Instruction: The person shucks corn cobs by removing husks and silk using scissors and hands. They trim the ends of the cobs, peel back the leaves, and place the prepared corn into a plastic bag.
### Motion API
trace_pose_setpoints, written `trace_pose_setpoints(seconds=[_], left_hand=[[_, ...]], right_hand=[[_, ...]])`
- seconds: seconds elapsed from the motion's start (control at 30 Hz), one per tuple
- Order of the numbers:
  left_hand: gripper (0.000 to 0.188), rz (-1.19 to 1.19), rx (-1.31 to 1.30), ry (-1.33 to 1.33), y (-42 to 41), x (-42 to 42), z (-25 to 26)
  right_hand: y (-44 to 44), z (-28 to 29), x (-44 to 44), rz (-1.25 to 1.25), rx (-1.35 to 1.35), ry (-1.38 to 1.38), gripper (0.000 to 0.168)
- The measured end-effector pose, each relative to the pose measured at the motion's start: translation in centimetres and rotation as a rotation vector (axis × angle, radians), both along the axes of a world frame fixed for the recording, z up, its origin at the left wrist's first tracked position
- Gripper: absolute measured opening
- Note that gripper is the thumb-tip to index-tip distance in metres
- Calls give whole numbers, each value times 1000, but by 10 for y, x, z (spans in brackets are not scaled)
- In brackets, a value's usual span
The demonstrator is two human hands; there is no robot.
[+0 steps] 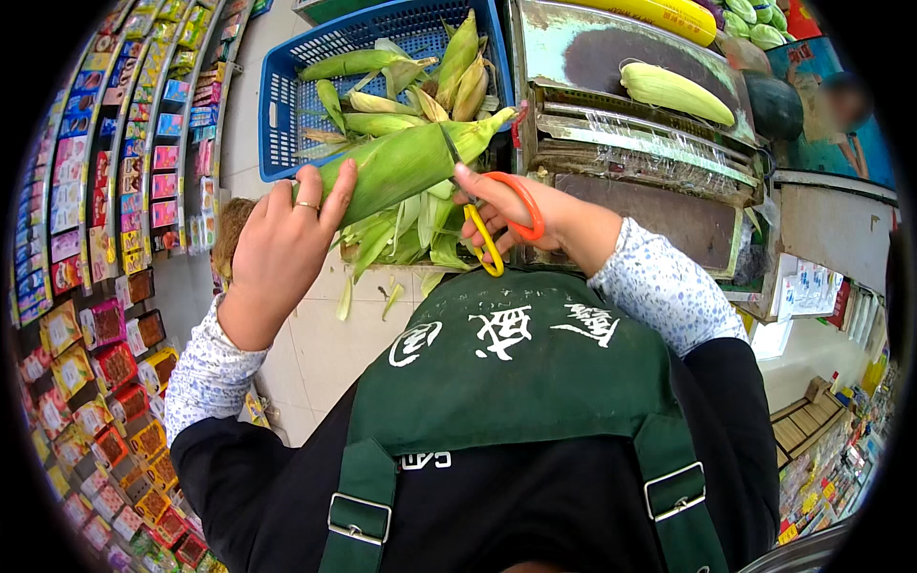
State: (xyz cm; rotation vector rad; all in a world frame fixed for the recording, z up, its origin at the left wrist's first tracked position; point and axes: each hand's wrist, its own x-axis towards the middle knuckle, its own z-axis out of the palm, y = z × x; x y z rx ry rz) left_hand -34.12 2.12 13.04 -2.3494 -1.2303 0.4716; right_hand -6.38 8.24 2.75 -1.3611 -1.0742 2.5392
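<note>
My left hand [288,240] grips the silk end of a green-husked ear of corn [390,172], which lies slantwise in front of me with its stem end to the right. In my right hand [519,208] is a pair of scissors [486,240] with one yellow and one orange handle. A dark blade lies across the husk near the stem; the other blade is hidden. Behind the ear stands a blue plastic basket [269,154] with several husked ears [458,61]. Cut green husks [401,233] are piled below the held ear.
A pale ear of corn [677,93] rests on a worn wrapping machine [573,64] at the right, near a dark watermelon [772,106]. Shelves of packaged snacks [118,358] line the left. Husk scraps [345,299] lie on the tiled floor [322,344].
</note>
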Motion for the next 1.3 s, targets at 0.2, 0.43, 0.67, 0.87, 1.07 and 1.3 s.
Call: trace_pose_setpoints(seconds=[0.2,0.43,0.67,0.87,1.07,1.3], left_hand=[[70,111,-17,-252,-10,-11,-14],[85,423,-464,-870,-43,-18,-46],[86,543,-388,-785,-58,-49,-50],[72,128,-106,-421,-40,-22,-14],[73,-71,-203,-496,-48,-3,30],[83,-25,-268,-1100,-76,-10,-29]], right_hand=[[-1,-18,24,220,897,-110,37],[-15,-6,93,463,1187,-138,32],[-26,-9,203,638,1229,-565,66],[-24,45,115,535,1795,-771,63],[-8,89,18,788,1185,-473,59],[-26,64,15,-197,497,798,33]])
